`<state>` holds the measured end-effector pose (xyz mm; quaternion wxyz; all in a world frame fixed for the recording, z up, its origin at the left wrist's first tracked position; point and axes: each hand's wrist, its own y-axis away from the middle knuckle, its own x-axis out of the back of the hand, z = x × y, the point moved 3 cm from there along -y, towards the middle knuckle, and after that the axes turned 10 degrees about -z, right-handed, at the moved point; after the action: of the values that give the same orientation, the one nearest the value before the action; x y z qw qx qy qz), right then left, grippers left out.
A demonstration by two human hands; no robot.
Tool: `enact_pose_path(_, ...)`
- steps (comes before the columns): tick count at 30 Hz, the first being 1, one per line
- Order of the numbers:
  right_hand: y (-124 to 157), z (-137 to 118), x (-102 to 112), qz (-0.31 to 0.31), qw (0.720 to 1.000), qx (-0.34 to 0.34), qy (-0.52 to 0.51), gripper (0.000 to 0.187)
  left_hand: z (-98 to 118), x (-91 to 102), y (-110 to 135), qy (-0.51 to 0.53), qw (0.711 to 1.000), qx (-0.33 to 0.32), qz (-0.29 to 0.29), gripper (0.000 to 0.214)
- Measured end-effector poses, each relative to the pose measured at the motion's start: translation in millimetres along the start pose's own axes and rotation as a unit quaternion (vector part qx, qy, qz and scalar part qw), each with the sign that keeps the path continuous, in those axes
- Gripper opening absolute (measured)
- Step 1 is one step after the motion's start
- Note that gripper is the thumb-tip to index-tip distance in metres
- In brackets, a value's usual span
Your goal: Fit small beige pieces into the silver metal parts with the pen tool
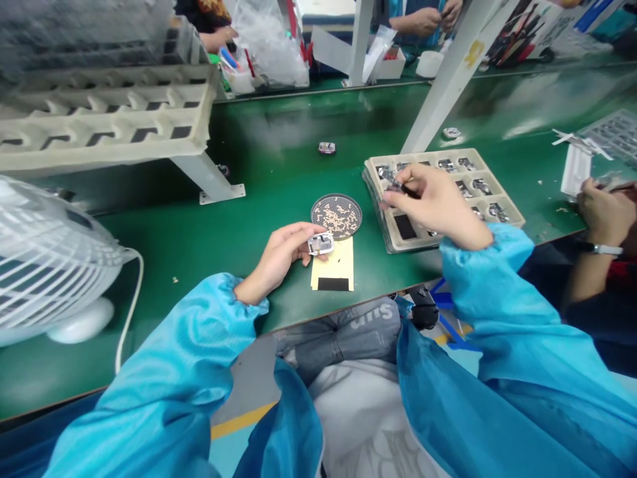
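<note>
My left hand is closed around the edge of a small white casing with grey parts inside. It holds the casing over the yellow sticky notes, beside a round dark dish of tiny beige pieces. My right hand is above the left part of a cream compartment tray with small shiny and dark parts in its pockets. Its thumb and fingers pinch a small dark piece, partly hidden by the fingers, whose kind I cannot make out.
A white fan stands at left, below a raised shelf of cream trays. Another small casing lies behind the dish. A slanted white post rises behind the parts tray. At right, a co-worker's hand is near a white strip.
</note>
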<state>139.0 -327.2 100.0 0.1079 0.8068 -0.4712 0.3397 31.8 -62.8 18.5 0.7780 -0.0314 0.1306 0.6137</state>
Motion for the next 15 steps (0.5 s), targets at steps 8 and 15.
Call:
enact_pose_path(8, 33.2, -19.8, -92.3, -0.093, 0.964, 0.016, -0.250, 0.034, 2.6, 1.0, 1.6, 0.036, 0.999, -0.034, 0.000, 0.040)
enact_pose_path(15, 27.1, -2.4, -113.5, -0.085, 0.947, -0.028, -0.310, 0.034, -4.4, 7.8, 1.4, -0.030, 0.998, -0.059, 0.004, 0.037)
